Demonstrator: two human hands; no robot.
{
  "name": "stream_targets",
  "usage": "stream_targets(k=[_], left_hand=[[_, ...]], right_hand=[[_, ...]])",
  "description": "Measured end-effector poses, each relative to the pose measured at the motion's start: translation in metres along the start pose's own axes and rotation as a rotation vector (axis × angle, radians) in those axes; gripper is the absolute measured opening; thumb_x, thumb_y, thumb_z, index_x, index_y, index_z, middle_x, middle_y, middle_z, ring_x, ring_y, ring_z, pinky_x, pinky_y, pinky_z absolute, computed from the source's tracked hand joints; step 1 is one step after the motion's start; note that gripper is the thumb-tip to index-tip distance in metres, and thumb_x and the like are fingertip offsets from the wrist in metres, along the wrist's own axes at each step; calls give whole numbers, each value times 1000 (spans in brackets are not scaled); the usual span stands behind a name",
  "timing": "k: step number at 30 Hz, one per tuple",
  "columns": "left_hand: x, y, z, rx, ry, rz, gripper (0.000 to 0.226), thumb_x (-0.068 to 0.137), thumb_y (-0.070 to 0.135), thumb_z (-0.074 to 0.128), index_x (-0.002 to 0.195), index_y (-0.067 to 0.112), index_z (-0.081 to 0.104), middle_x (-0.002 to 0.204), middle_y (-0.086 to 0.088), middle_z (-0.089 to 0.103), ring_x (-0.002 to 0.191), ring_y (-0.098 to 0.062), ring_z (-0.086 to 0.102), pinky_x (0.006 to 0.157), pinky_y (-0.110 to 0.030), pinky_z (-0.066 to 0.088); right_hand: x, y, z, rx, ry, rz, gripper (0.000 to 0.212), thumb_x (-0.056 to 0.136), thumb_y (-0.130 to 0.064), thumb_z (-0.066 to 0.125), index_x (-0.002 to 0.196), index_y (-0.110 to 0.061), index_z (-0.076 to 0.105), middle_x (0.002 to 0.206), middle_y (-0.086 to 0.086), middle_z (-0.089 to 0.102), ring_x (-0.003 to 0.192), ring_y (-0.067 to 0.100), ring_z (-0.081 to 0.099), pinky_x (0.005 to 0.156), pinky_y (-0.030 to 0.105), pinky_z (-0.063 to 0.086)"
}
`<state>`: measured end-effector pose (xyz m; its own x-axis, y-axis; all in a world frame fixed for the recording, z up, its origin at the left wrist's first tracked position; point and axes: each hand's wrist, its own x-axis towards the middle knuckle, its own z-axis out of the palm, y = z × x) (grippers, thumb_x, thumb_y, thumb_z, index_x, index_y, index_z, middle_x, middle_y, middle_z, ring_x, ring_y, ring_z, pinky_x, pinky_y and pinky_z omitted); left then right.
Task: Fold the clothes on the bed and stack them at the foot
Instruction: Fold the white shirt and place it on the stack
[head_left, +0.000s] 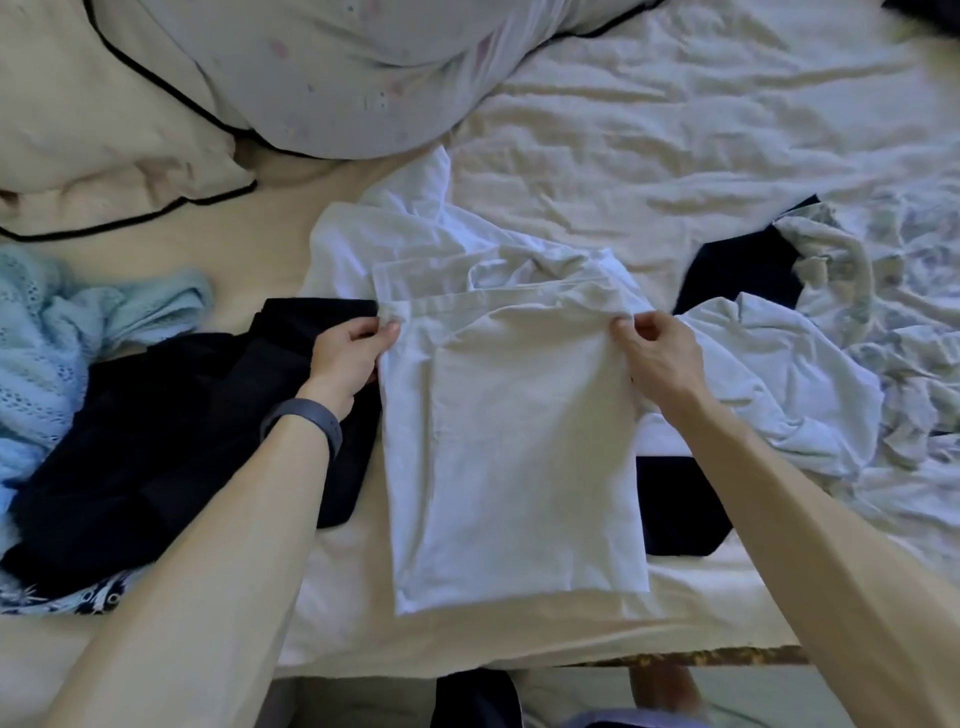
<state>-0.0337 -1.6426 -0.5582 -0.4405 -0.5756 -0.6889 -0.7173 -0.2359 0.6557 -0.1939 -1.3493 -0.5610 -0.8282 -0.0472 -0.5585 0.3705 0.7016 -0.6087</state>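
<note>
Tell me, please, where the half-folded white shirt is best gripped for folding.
Probably its two far corners, one from each side, as the left hand and right hand pinch now: the white shirt lies flat as a long rectangle, so they carry that edge evenly.

Left hand (350, 353), right hand (657, 358) on white garment (514, 441)

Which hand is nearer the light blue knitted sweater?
Left. The left hand pinches the folded white shirt at the edge nearest the light blue knitted sweater; the right hand pinches the far edge.
</note>
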Motion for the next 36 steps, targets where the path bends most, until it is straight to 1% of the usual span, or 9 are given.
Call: stream_targets(k=[3, 6, 9, 12, 16, 20, 25, 31, 36], left_hand=[[-10, -9, 10, 192, 123, 138, 33, 93, 34, 70, 122, 19, 63, 117, -2, 66, 111, -21, 62, 97, -35, 52], [-52, -27, 33, 595, 412, 549, 61, 92, 36, 65, 144, 9, 45, 142, -16, 48, 129, -32, 47, 104, -38, 39], [-94, -60, 70, 1011, 96, 973, 66, 96, 42, 49, 155, 15, 36, 160, -14, 33, 145, -34, 32, 113, -55, 30], [-88, -79, 84, 1256, -194, 957, 62, 101, 57, 24, 159, 43, 6, 168, 6, -4, 156, -22, 2, 121, -55, -2], [-57, -78, 77, 1326, -142, 893, 61, 101, 66, 13, 156, 49, -10, 167, 9, -12, 155, -17, -10, 119, -49, -16], [-105, -98, 73, 1005, 103, 662, 67, 100, 54, 43, 159, 28, 24, 166, -8, 17, 154, -29, 14, 122, -54, 9], [-202, -170, 43, 370, 328, 223, 66, 84, 41, 76, 138, 18, 44, 133, -1, 49, 124, -28, 48, 98, -48, 46], [-214, -207, 22, -159, 101, -269, 40, 85, 50, 75, 115, 25, 65, 111, 8, 69, 105, -18, 66, 91, -37, 55], [-209, -197, 16, -514, 5, -384, 41, 91, 20, 73, 127, 7, 57, 130, -7, 61, 117, -25, 59, 80, -33, 54]], right_hand=[[-12, -4, 3, 9, 53, -31, 43, 92, -49, 62, 125, -23, 54, 113, -6, 64, 87, -3, 58, 72, 17, 43], [-50, 6, 6, -55, 165, -164, 60, 92, -42, 64, 140, -11, 47, 133, 5, 55, 117, 21, 57, 98, 33, 45], [-104, 38, 18, -301, 205, -442, 63, 95, -34, 61, 147, -4, 43, 152, 17, 42, 142, 35, 39, 118, 48, 31], [-149, 88, 29, -660, 34, -634, 66, 101, -42, 46, 161, -17, 29, 170, 11, 16, 156, 30, 17, 123, 50, 20], [-163, 142, 21, -885, -19, -519, 63, 104, -44, 30, 163, -23, 19, 171, 4, 11, 158, 25, 10, 124, 56, 15], [-181, 164, 9, -682, 98, -438, 55, 98, -32, 51, 147, -7, 45, 146, 12, 48, 133, 29, 44, 105, 44, 40], [-202, 165, -7, -143, -139, 139, 27, 95, -53, 62, 107, -30, 55, 98, -11, 63, 93, 15, 63, 66, 25, 43], [-189, 172, -7, 111, -297, 252, 37, 94, -41, 70, 98, -5, 67, 86, 9, 71, 79, 22, 67, 80, 45, 57], [-194, 182, -14, 267, -314, 238, 20, 99, -33, 65, 99, -14, 70, 93, 4, 73, 78, 12, 73, 73, 32, 56]])
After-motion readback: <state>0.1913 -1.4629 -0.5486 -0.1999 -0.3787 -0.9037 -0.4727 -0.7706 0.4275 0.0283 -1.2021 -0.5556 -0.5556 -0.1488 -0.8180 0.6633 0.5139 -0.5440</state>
